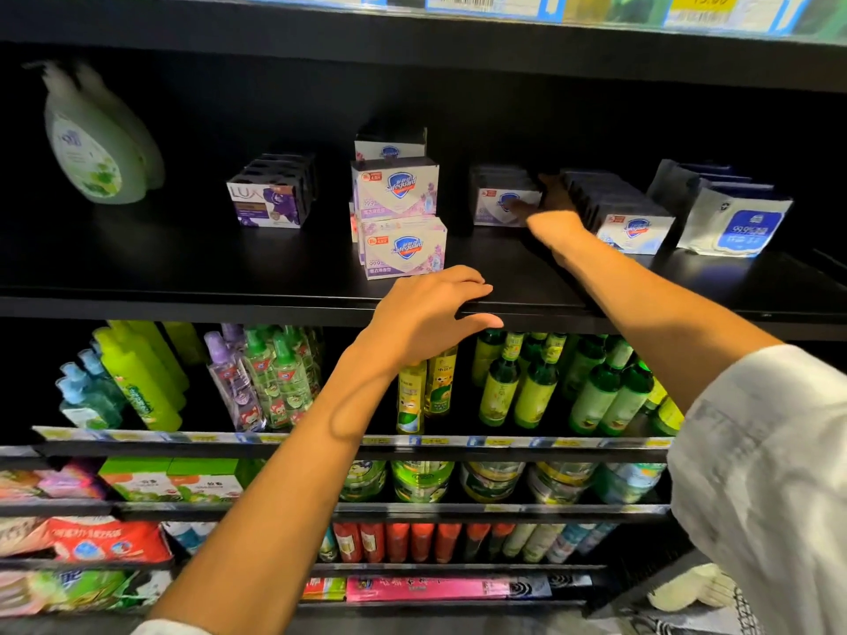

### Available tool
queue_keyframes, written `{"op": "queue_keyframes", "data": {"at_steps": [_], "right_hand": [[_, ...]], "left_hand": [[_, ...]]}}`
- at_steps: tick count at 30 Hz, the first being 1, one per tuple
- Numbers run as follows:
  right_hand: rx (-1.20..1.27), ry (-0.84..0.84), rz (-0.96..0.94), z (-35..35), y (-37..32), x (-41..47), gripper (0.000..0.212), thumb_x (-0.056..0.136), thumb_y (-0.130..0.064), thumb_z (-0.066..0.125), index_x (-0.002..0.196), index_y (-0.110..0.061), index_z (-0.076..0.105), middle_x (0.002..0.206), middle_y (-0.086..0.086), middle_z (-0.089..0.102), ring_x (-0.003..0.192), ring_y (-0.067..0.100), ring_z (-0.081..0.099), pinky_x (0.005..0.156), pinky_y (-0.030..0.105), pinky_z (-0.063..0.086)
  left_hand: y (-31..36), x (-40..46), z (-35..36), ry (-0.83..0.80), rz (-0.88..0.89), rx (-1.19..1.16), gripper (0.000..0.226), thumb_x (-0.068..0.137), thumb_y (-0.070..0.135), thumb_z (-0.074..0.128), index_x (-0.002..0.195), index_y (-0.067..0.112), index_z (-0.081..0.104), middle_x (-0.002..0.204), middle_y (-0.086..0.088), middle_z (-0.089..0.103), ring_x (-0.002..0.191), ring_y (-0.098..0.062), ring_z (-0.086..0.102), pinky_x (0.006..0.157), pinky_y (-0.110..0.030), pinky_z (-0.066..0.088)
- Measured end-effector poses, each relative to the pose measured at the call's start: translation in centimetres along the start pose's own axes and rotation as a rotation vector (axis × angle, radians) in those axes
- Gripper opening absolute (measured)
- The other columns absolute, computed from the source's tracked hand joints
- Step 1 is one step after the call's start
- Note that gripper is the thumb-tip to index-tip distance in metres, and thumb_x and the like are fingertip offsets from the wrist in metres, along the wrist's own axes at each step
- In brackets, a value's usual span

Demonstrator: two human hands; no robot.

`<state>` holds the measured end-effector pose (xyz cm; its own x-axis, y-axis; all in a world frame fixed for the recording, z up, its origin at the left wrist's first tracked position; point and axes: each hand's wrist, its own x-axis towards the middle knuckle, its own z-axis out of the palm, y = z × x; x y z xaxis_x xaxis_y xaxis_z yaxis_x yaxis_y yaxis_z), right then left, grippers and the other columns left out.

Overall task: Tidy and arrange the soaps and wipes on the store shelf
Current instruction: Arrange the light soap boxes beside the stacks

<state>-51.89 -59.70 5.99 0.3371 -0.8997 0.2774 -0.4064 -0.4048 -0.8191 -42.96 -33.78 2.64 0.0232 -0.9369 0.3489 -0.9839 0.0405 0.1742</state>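
On the black shelf (206, 268) stand a row of Lux soap boxes (270, 199), a stack of lilac Safeguard soap boxes (398, 217), a short row of Safeguard boxes (497, 201), a longer row of blue-marked Safeguard boxes (628, 222) and white wipe packs (733, 222) at the right. My right hand (552, 217) reaches into the gap between the two Safeguard rows. Its thumb lies on the front face of the short row's first box and its fingers run along that box's right side. My left hand (431, 313) rests on the shelf's front edge, below the lilac stack, holding nothing.
Green hand-wash pump bottles (96, 144) stand at the far left of the same shelf. Below it are shelves of spray bottles (256, 382) and green bottles (573, 382), with price strips along their edges. Another shelf board (412, 34) hangs close above.
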Motion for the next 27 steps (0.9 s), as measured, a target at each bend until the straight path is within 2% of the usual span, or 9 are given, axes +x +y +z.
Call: {"op": "queue_keyframes", "data": {"at_steps": [4, 8, 11, 14, 18, 20, 22, 24, 27], "right_hand": [[-0.059, 0.023, 0.009, 0.2, 0.1, 0.4, 0.067, 0.080, -0.023, 0.089, 0.139, -0.008, 0.059, 0.138, 0.015, 0.064, 0.126, 0.030, 0.062, 0.104, 0.035, 0.050], [-0.058, 0.066, -0.002, 0.0, 0.4, 0.3, 0.061, 0.081, -0.013, 0.088, 0.135, -0.008, 0.061, 0.136, 0.015, 0.065, 0.125, 0.028, 0.063, 0.097, 0.025, 0.049], [-0.012, 0.086, 0.002, -0.3, 0.5, -0.1, 0.059, 0.078, -0.015, 0.090, 0.131, -0.010, 0.065, 0.132, 0.011, 0.068, 0.121, 0.026, 0.065, 0.094, 0.025, 0.050], [0.060, 0.086, 0.019, -1.0, 1.1, -1.0, 0.048, 0.074, -0.019, 0.093, 0.117, -0.012, 0.073, 0.113, 0.006, 0.072, 0.109, 0.023, 0.070, 0.084, 0.022, 0.053], [0.171, 0.089, 0.012, -2.6, 2.1, -3.1, 0.045, 0.065, -0.023, 0.096, 0.103, -0.013, 0.075, 0.099, 0.007, 0.077, 0.093, 0.023, 0.075, 0.088, 0.041, 0.062], [0.216, 0.063, 0.017, -3.7, 2.0, -4.7, 0.045, 0.068, -0.023, 0.095, 0.102, -0.007, 0.073, 0.085, 0.008, 0.076, 0.076, 0.019, 0.072, 0.079, 0.040, 0.061], [0.308, 0.022, 0.015, -4.8, 1.5, -6.5, 0.050, 0.072, -0.017, 0.093, 0.112, -0.001, 0.068, 0.074, 0.006, 0.074, 0.065, 0.014, 0.067, 0.074, 0.035, 0.055], [0.405, -0.014, 0.017, -6.1, 1.0, -8.4, 0.048, 0.076, -0.013, 0.091, 0.117, -0.005, 0.066, 0.081, 0.004, 0.076, 0.073, 0.013, 0.072, 0.076, 0.032, 0.058], [0.488, -0.106, -0.020, -7.7, 0.5, -10.8, 0.031, 0.084, -0.010, 0.085, 0.109, -0.018, 0.069, 0.098, 0.008, 0.080, 0.096, 0.018, 0.078, 0.077, 0.030, 0.060]], "left_hand": [[0.1, 0.0, -0.1, 0.011, 0.004, -0.018, 0.061, 0.099, 0.066, 0.050, 0.146, 0.030, 0.058, 0.150, 0.017, 0.051, 0.132, -0.011, 0.053, 0.102, -0.039, 0.047], [0.2, 0.0, -0.3, -0.006, -0.006, -0.014, 0.061, 0.099, 0.066, 0.050, 0.147, 0.030, 0.057, 0.151, 0.017, 0.050, 0.134, -0.011, 0.052, 0.101, -0.037, 0.046], [0.2, 0.0, -0.4, -0.015, -0.011, -0.017, 0.061, 0.099, 0.067, 0.049, 0.148, 0.031, 0.056, 0.152, 0.016, 0.050, 0.136, -0.011, 0.050, 0.102, -0.037, 0.045], [0.4, 0.1, -0.6, -0.029, -0.022, -0.016, 0.062, 0.098, 0.068, 0.049, 0.148, 0.032, 0.055, 0.153, 0.016, 0.049, 0.137, -0.011, 0.050, 0.106, -0.039, 0.045], [0.7, 0.0, -0.7, -0.034, -0.042, -0.027, 0.061, 0.098, 0.068, 0.050, 0.148, 0.032, 0.056, 0.152, 0.017, 0.049, 0.137, -0.012, 0.049, 0.105, -0.040, 0.045], [0.8, -0.1, -0.7, -0.017, -0.050, -0.031, 0.061, 0.097, 0.067, 0.052, 0.146, 0.032, 0.058, 0.151, 0.017, 0.050, 0.136, -0.013, 0.050, 0.102, -0.040, 0.045], [0.9, -0.2, -0.5, -0.001, -0.059, -0.031, 0.060, 0.097, 0.067, 0.053, 0.144, 0.032, 0.059, 0.149, 0.017, 0.052, 0.133, -0.014, 0.052, 0.099, -0.039, 0.045], [0.9, -0.2, -0.4, 0.021, -0.065, -0.052, 0.059, 0.096, 0.067, 0.053, 0.141, 0.031, 0.062, 0.146, 0.016, 0.055, 0.130, -0.015, 0.055, 0.097, -0.039, 0.048], [1.1, -0.2, -0.4, 0.052, -0.077, -0.128, 0.057, 0.096, 0.066, 0.055, 0.138, 0.029, 0.064, 0.142, 0.013, 0.059, 0.127, -0.015, 0.058, 0.098, -0.040, 0.050]]}}
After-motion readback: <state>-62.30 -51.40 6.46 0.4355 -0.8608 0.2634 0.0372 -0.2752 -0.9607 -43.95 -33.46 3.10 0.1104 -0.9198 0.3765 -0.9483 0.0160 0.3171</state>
